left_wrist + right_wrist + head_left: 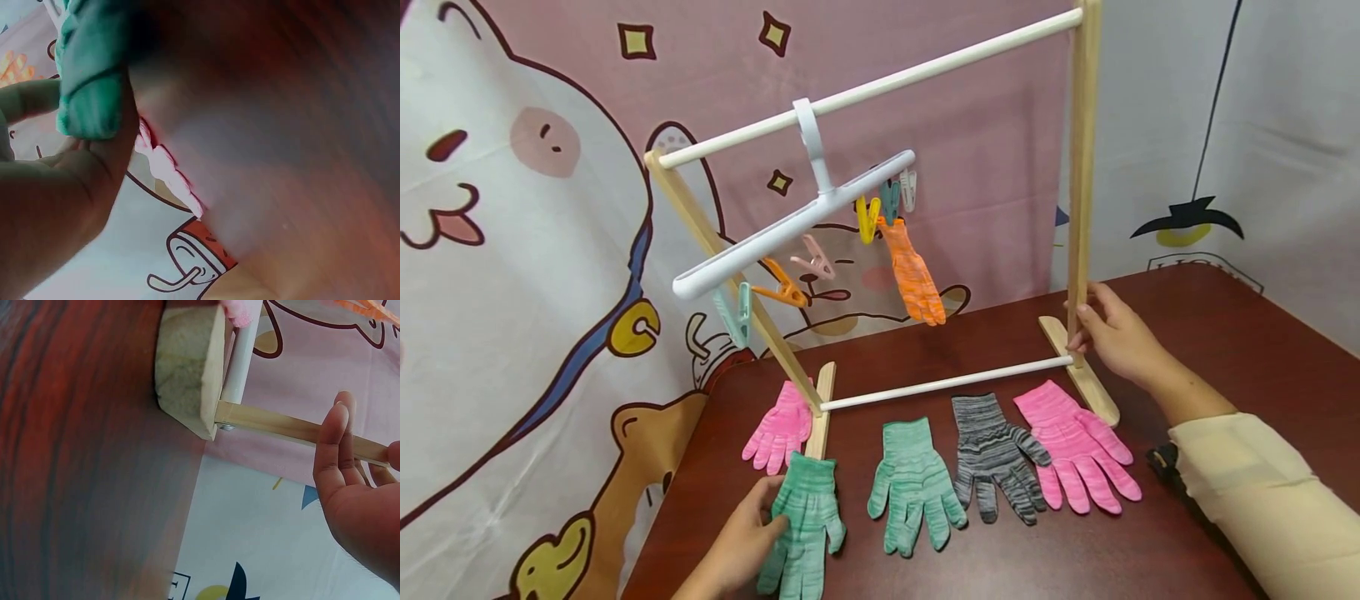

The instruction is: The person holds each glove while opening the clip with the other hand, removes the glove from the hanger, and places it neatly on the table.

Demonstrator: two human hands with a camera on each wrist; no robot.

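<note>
My left hand (pixel 743 529) pinches a green knit glove (pixel 808 504) by its side at the front left, thumb on top. In the left wrist view part of that glove (pixel 94 103) sits between thumb and fingers. At the right, my right hand (pixel 1116 333) holds the wooden post (pixel 1081 192) of a drying rack, fingers around it low down; the right wrist view shows this post (pixel 275 422) too. An orange glove (pixel 913 271) hangs from a teal clip (pixel 890 200) on a white hanger (pixel 760 246), hooked over the rack's top bar (pixel 940 67).
Another green glove (pixel 913 479), a grey glove (pixel 996 454) and a pink glove (pixel 1078 450) lie on the dark red table (pixel 917 579). A second pink glove (pixel 778 429) lies by the rack's left foot (pixel 822 408). Several other clips hang from the hanger.
</note>
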